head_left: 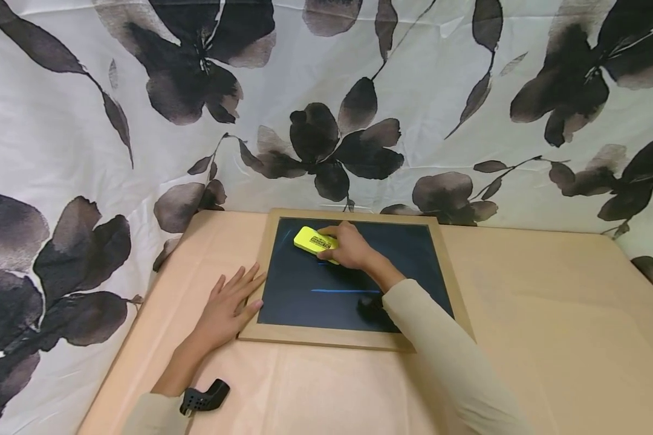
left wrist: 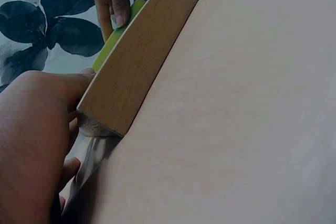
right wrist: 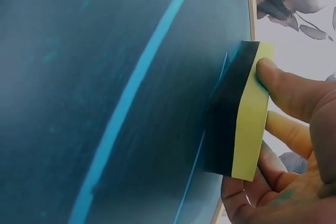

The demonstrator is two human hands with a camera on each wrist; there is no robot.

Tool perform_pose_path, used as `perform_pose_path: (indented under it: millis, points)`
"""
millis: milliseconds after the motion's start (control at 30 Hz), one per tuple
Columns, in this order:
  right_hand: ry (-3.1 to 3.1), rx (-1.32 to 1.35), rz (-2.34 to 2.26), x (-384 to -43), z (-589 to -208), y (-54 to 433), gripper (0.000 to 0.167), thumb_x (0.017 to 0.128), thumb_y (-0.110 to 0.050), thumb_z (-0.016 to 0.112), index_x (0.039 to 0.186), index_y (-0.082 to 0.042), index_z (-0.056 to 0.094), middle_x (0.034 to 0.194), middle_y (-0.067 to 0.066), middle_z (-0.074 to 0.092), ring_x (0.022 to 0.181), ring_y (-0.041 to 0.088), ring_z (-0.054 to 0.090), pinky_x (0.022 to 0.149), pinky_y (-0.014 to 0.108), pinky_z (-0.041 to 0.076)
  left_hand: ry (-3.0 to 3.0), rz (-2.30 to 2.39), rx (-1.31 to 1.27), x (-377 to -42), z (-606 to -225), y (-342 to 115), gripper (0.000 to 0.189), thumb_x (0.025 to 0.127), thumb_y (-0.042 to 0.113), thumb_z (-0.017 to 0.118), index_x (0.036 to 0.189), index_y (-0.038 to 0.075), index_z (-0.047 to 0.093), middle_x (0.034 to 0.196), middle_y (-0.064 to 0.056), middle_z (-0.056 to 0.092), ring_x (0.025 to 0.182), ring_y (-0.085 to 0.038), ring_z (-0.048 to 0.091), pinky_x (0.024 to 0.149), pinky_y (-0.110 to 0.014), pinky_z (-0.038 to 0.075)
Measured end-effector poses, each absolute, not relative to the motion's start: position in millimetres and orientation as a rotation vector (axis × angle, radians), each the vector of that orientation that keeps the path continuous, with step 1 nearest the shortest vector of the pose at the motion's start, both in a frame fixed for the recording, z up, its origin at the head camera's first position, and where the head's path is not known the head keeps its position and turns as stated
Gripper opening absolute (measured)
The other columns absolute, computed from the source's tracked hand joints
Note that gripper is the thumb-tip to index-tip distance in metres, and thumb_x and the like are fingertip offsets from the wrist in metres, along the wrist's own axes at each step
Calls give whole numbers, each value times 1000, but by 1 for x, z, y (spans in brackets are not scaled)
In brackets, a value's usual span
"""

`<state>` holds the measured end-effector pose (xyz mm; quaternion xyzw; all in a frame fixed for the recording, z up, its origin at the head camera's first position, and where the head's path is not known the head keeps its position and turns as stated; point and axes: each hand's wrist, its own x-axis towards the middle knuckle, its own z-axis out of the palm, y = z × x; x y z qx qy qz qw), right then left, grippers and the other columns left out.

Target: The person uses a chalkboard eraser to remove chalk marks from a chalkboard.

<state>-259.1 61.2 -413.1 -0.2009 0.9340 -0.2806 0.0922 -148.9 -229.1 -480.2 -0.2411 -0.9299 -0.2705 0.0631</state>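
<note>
A wood-framed blackboard (head_left: 305, 311) lies on the table, with a blue chalk line (head_left: 337, 291) across its lower half. In the head view my right hand (head_left: 350, 246) grips a yellow eraser (head_left: 307, 237) over the board's upper part. The right wrist view shows thumb and fingers on opposite sides of the eraser (right wrist: 249, 129), its dark felt against the board beside a thinner blue line (right wrist: 191, 174). My left hand (head_left: 228, 308), fingers spread and straight, rests at the frame's left edge. Up close, the left wrist view has the thumb at the frame's corner (left wrist: 121, 77).
A peach-coloured cloth (head_left: 549, 314) covers the table on both sides of the board. Behind and to the left hangs a white curtain (head_left: 283, 66) with dark flower prints. A black wrist device (head_left: 207, 397) sits on my left wrist.
</note>
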Motion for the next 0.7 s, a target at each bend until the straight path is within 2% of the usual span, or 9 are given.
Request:
perform_pose_path:
  millis: [267,500,700]
  points:
    - [2739,-548,-898,-251,-403,109,59,85,-26,74,135,-3,54,112,12,56,94,25,48,82,38,42,-2797,-840,-741,-147,-478,-228,54,96,34,56,145,17,44,154,-7,30,140,-38,23,108,-63,6]
    - [2889,-376,-856,-229,-400,180,59,83,-23,74,132,4,55,112,19,56,95,31,48,80,43,42,-2793,-838,-738,-146,-478,-230,55,95,34,58,145,17,44,154,-7,29,140,-38,23,108,-63,5]
    - [2932,-240,-858,-209,-407,214,61,83,-22,75,132,7,53,110,22,53,93,32,47,77,43,41,-2789,-865,-740,-145,-477,-227,55,94,33,59,145,16,44,154,-8,29,140,-39,22,107,-63,5]
